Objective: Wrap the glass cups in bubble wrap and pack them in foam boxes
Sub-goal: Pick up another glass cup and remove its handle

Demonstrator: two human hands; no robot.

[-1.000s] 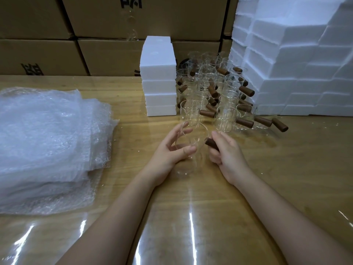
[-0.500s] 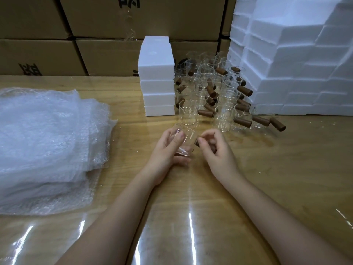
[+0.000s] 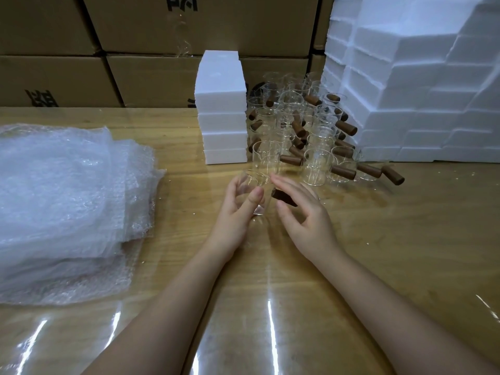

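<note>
A clear glass cup (image 3: 253, 189) with a brown wooden handle (image 3: 283, 198) is held just above the wooden table (image 3: 405, 239), at the middle. My left hand (image 3: 238, 209) grips the glass body, thumb across its front. My right hand (image 3: 303, 215) hovers over the handle with fingers spread and relaxed, the handle showing under them. A thick pile of bubble wrap sheets (image 3: 62, 201) lies at the left. Behind the hands stands a cluster of several more glass cups (image 3: 305, 131) with wooden handles.
A short stack of white foam boxes (image 3: 221, 109) stands left of the cups, and a tall stepped heap of foam boxes (image 3: 422, 85) fills the right. Brown cardboard cartons (image 3: 162, 50) line the back. A glossy clear film covers the table's near part.
The cup was lifted and turned between both hands. My right hand let go of the wooden handle and opened its fingers above it. My left hand kept its hold on the glass.
</note>
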